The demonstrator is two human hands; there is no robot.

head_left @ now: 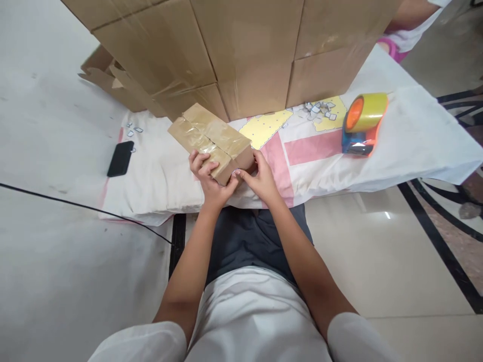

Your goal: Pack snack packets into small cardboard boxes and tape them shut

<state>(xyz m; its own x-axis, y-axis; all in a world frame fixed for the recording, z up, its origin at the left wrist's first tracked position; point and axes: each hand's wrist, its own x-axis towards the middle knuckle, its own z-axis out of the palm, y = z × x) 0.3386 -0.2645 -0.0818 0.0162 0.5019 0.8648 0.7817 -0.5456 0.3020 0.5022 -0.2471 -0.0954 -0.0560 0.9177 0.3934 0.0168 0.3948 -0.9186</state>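
Note:
A small cardboard box (217, 138) with shiny clear tape along its top seam is held at an angle over the cloth-covered table. My left hand (211, 178) grips its near left corner, fingers on the top and thumb at the near end. On the near right end, my right hand (262, 178) has its thumb and fingers pressed to the box wall. Both thumbs nearly meet at the near end face. What lies under the right fingertips is too small to make out.
Stacked cardboard boxes (256, 55) rise behind the table. A tape dispenser (364, 125) with yellow tape stands right, near small clear-grey pieces (320, 109). A black phone (121, 158) lies left, beside an opened carton (109, 78). Another person's arm (411, 12) shows at top right.

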